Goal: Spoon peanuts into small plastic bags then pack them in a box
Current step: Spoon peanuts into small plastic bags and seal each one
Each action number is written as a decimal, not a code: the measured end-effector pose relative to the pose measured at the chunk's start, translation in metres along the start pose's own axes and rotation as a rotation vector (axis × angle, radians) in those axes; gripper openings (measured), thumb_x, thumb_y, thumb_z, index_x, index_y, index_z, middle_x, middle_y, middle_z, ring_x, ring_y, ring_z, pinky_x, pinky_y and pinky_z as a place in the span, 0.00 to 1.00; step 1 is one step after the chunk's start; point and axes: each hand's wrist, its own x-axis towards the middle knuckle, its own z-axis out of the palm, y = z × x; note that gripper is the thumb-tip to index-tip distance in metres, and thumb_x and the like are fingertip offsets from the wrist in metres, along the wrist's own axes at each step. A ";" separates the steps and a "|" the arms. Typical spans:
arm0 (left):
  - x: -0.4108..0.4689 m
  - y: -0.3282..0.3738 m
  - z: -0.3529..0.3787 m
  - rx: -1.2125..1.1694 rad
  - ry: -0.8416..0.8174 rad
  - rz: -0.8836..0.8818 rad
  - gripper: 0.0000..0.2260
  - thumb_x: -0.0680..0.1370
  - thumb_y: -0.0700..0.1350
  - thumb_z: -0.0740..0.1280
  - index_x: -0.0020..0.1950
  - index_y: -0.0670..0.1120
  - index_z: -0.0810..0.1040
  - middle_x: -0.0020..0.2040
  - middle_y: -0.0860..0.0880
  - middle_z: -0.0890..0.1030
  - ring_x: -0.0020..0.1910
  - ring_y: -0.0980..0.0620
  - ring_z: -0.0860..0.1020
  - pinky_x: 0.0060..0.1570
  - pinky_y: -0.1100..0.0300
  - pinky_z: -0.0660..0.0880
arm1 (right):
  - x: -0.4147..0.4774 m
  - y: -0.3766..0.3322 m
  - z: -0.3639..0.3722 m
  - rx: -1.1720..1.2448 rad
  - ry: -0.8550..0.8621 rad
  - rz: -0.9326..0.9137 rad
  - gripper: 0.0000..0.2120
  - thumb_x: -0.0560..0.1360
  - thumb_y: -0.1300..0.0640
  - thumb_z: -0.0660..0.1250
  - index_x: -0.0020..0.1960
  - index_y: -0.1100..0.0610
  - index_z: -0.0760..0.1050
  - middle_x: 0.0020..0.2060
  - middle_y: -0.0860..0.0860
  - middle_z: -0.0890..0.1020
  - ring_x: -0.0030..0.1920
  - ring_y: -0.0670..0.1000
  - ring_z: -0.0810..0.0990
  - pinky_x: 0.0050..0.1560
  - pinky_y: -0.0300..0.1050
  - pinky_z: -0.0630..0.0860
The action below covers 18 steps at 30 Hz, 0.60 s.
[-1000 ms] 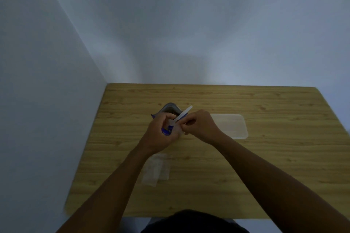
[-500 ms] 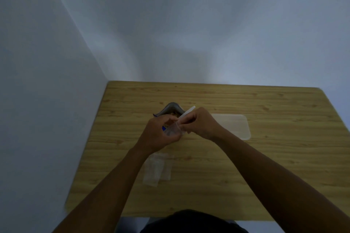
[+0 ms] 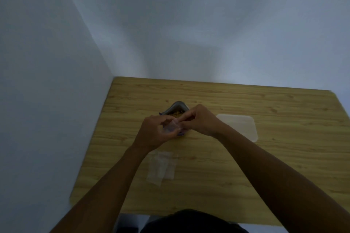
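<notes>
While the left hand (image 3: pixel 157 132) gripped the small clear bag (image 3: pixel 171 127) just in front of the open pouch (image 3: pixel 177 107) of peanuts (image 3: pixel 177 113), the right hand (image 3: pixel 200 121) sat curled at the bag's mouth, though what its fingers pinched could not be told. Doing this step well likely meant keeping the mouth spread and low over the bench (image 3: pixel 246 166), so stray nuts fell near the pouch, with spare bags (image 3: pixel 161 168) nearer the person and the box (image 3: pixel 238 126) to the right. No brand or writing was legible; only a blue patch showed under the hands
</notes>
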 end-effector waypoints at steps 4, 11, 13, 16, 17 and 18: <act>-0.003 -0.002 -0.003 -0.046 0.013 -0.047 0.13 0.70 0.47 0.79 0.52 0.47 0.84 0.42 0.55 0.85 0.40 0.60 0.83 0.39 0.65 0.79 | -0.001 -0.001 0.002 0.049 0.074 -0.020 0.07 0.73 0.64 0.75 0.51 0.59 0.86 0.37 0.51 0.88 0.36 0.49 0.87 0.40 0.38 0.82; -0.005 -0.023 -0.011 -0.054 0.097 -0.206 0.13 0.69 0.43 0.79 0.51 0.46 0.83 0.42 0.52 0.84 0.41 0.59 0.81 0.38 0.69 0.76 | 0.004 0.020 -0.001 -0.120 0.909 0.089 0.18 0.73 0.56 0.74 0.62 0.51 0.76 0.47 0.48 0.77 0.43 0.45 0.75 0.43 0.38 0.74; -0.002 -0.025 -0.012 -0.055 0.119 -0.254 0.13 0.69 0.42 0.78 0.52 0.46 0.83 0.41 0.53 0.83 0.41 0.62 0.80 0.37 0.72 0.74 | 0.006 0.031 0.000 -0.048 0.820 0.312 0.23 0.72 0.49 0.76 0.65 0.51 0.74 0.49 0.49 0.77 0.49 0.48 0.77 0.47 0.42 0.76; 0.004 -0.024 -0.010 -0.059 0.128 -0.314 0.12 0.71 0.42 0.76 0.52 0.48 0.83 0.41 0.57 0.81 0.41 0.67 0.79 0.36 0.75 0.72 | 0.009 0.041 0.007 -0.066 0.714 0.281 0.09 0.74 0.49 0.74 0.48 0.54 0.83 0.39 0.48 0.84 0.43 0.50 0.83 0.48 0.52 0.81; 0.006 -0.024 -0.009 -0.059 0.121 -0.322 0.12 0.71 0.41 0.76 0.53 0.48 0.83 0.42 0.58 0.81 0.42 0.67 0.79 0.37 0.74 0.73 | 0.008 0.042 0.010 -0.087 0.692 0.223 0.08 0.74 0.50 0.74 0.44 0.54 0.84 0.36 0.48 0.84 0.40 0.50 0.83 0.45 0.53 0.81; 0.007 -0.025 -0.009 -0.061 0.116 -0.323 0.12 0.71 0.41 0.75 0.54 0.48 0.82 0.43 0.58 0.81 0.43 0.65 0.80 0.38 0.74 0.73 | 0.009 0.041 0.014 -0.102 0.673 0.172 0.08 0.75 0.49 0.74 0.41 0.54 0.84 0.34 0.48 0.84 0.37 0.48 0.82 0.42 0.52 0.81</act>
